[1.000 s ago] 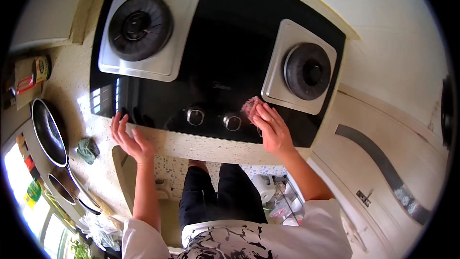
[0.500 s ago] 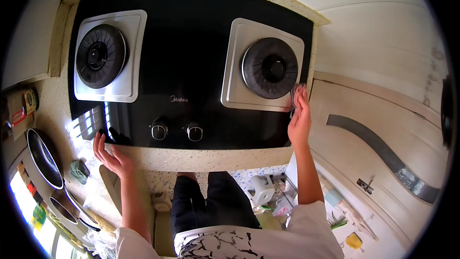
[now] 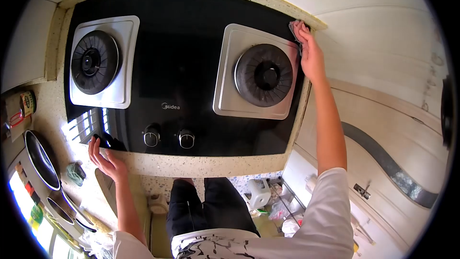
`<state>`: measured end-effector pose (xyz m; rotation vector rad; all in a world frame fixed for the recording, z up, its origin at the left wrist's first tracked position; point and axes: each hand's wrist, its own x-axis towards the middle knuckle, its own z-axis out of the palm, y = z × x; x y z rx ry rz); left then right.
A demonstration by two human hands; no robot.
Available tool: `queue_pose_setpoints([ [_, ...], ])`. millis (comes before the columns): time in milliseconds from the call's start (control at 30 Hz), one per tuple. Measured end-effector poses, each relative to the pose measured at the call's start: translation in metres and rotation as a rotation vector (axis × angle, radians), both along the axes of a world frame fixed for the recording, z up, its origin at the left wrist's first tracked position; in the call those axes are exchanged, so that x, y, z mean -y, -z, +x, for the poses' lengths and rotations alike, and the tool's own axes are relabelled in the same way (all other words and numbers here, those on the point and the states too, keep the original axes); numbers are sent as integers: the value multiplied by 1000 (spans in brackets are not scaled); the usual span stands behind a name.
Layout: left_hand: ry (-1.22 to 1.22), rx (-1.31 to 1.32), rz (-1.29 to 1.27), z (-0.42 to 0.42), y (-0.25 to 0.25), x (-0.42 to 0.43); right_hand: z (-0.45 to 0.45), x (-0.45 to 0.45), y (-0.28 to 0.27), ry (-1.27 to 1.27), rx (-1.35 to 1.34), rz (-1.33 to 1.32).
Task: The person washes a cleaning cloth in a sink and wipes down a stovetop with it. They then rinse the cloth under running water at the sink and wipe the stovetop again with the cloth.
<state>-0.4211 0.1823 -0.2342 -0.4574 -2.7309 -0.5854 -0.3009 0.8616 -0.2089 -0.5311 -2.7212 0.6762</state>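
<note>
My right hand [image 3: 310, 52] presses a reddish cloth [image 3: 296, 29] onto the far right corner of the black glass cooktop [image 3: 177, 62]. Just left of that hand lies the right burner [image 3: 264, 75] on its square metal plate. My left hand [image 3: 108, 162] holds nothing, fingers apart, by the cooktop's front left corner. The left burner [image 3: 95, 62] is farther back from it. Two knobs, a left one [image 3: 152, 136] and a right one [image 3: 186, 138], sit near the cooktop's front edge.
On the counter at the left are a frying pan [image 3: 42, 159], a smaller pan [image 3: 61, 210], a dark green scrubber [image 3: 75, 173] and a jar [image 3: 28, 102]. A cabinet with a curved dark strip [image 3: 383, 165] stands at the right. Below the counter is a white container [image 3: 258, 193].
My right hand has carried the cloth from beside the right knob, along the cooktop's right side, to its far right corner. My left hand stays near the front left corner. The view has shifted.
</note>
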Motion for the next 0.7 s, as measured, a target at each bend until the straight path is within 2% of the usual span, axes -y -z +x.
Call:
queue_pose_setpoints([
  [167,1,1,3,0,1,1,31,24,7,-46,-90,46],
  [467,2,13,38,0,1,0,129,155,-3,177,-13,-57],
  [700,44,-8,45,-1,-1,-2,157,221,-6,146,-9,12],
])
